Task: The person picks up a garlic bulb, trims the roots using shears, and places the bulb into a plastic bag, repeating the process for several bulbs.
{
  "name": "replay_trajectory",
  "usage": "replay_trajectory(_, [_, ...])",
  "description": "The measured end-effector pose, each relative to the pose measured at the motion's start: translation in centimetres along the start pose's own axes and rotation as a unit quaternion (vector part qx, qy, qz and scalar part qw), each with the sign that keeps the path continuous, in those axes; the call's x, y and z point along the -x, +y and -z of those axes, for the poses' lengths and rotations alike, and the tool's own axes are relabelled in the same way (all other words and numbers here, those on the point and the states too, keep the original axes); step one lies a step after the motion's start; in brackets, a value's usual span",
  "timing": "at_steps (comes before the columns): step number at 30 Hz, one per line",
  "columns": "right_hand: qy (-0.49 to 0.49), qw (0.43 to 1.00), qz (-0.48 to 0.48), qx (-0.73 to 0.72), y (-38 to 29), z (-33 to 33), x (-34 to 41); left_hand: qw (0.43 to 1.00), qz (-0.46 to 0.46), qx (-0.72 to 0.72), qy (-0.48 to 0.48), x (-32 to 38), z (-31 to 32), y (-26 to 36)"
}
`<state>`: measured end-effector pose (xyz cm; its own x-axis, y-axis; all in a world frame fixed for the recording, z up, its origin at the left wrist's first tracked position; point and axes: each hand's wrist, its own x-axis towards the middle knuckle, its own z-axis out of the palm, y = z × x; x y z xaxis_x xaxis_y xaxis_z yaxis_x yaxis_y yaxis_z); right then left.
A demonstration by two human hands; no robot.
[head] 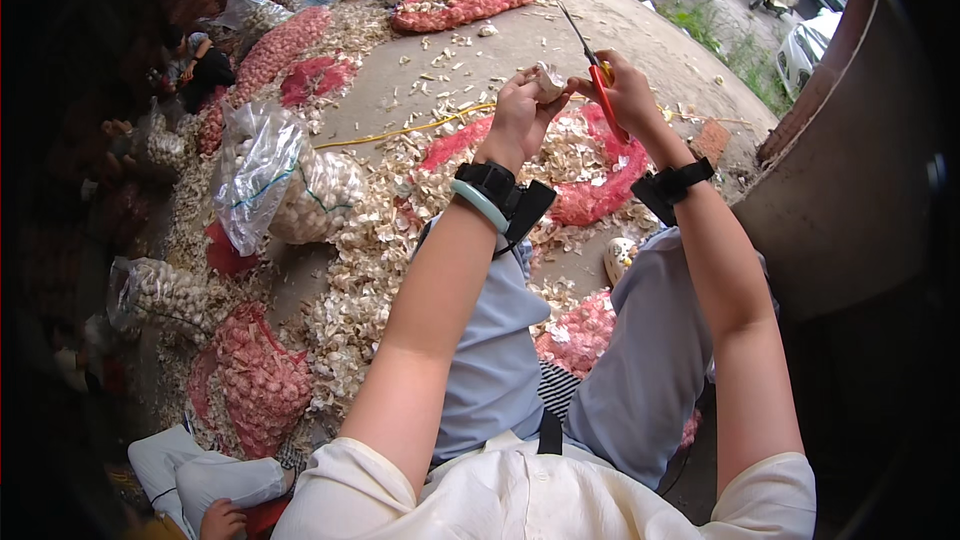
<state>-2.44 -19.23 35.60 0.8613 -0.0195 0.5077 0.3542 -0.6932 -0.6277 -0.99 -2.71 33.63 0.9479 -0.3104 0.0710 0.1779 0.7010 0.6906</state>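
My left hand (519, 116) holds a garlic bulb (551, 82) with loose papery skin, raised in front of me. In my right hand (628, 94) is a pair of scissors (600, 82) with red handles, its dark blades pointing up and away. The right fingertips are close to the bulb; whether they touch it I cannot tell. Below both hands, a red mesh sack (600, 199) lies spread on the floor, covered with garlic peelings (574, 146). Another red mesh sack of garlic (577, 337) sits between my legs.
Clear plastic bags of garlic (315, 195) and a full mesh sack (259, 382) stand on the left among heaped skins. A yellow cord (405, 133) crosses the concrete. Other people sit nearby, one at lower left (217, 465). A wall (840, 187) rises at right.
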Motion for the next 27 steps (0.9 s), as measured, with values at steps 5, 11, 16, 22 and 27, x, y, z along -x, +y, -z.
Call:
replay_trajectory(5, [-0.023, 0.999, -0.026, -0.011, -0.8, 0.3, 0.0, 0.999, -0.003, -0.036, -0.02, 0.1, 0.6, 0.0])
replay_trajectory(11, [0.001, 1.0, -0.004, 0.001, 0.1, -0.2, 0.0, 0.994, -0.006, -0.079, -0.071, 0.0, 0.5, -0.2])
replay_trajectory(16, [0.008, 1.0, -0.002, 0.003, 0.4, -0.2, -0.1, 0.995, 0.004, -0.1, -0.027, 0.3, -0.1, -0.2])
replay_trajectory(22, [-0.008, 1.0, -0.004, 0.002, -0.2, 0.1, 0.0, 0.99, -0.005, -0.143, 0.009, 0.6, -0.2, -0.2])
replay_trajectory(27, [-0.016, 0.999, -0.03, -0.015, -0.5, 0.4, 0.0, 0.988, 0.012, -0.151, 0.033, 0.8, 0.0, 0.1])
